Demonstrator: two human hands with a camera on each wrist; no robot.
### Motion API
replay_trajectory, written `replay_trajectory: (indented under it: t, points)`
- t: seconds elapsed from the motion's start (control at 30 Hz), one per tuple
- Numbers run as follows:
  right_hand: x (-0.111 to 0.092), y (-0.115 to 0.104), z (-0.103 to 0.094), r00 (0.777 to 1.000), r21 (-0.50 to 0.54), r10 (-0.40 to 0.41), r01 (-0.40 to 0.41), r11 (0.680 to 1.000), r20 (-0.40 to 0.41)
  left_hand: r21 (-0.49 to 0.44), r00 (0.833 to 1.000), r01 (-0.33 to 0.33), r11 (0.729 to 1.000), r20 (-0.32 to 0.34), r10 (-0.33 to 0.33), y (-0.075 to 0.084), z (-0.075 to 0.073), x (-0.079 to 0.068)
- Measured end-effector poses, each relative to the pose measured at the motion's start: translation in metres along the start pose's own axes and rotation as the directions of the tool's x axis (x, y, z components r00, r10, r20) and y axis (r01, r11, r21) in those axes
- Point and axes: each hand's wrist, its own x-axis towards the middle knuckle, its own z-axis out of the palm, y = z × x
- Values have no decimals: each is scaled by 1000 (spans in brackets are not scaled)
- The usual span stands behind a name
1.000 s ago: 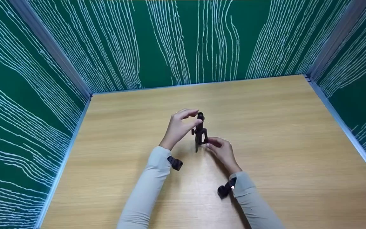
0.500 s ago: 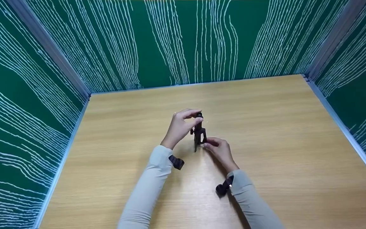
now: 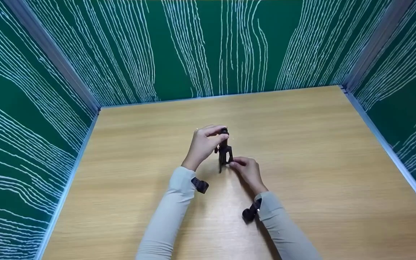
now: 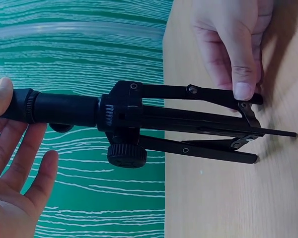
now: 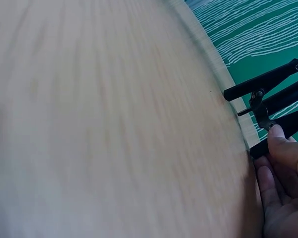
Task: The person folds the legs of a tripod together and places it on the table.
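Observation:
A small black tripod (image 3: 224, 148) with narrow, partly folded legs is held over the middle of the table, top end up. My left hand (image 3: 200, 146) grips its top end between thumb and fingers; in the left wrist view the lower fingers (image 4: 43, 181) of that hand extend away from it. A ribbed knob (image 4: 126, 155) sticks out at the tripod's collar. Low down, my right hand (image 3: 249, 171) pinches the end of one leg, thumb near the hinged brace (image 5: 260, 111). Whether the lowest tip touches the table, I cannot tell.
The light wooden table (image 3: 121, 202) spreads around both hands. Green panels (image 3: 179, 47) with white wavy lines enclose it at the back and sides, with grey frame posts (image 3: 56, 54) at the corners. Each wrist wears a small black camera (image 3: 200, 186).
The tripod and both hands have shifted very slightly left in the head view, along with the whole scene. Both grips stay the same.

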Motion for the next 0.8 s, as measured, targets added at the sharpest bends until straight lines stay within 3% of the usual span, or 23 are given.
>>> replay_trajectory:
  t: [0.47,0.8]
  points:
    - [-2,-1,3,1000,-5,-6,6,1000,-23,69,1000,9,998,9,-10,3,-1,-1]
    - [-5,-2,2,999,-15,-28,27,1000,-37,94,997,-72,993,37,69,8,0,-2]
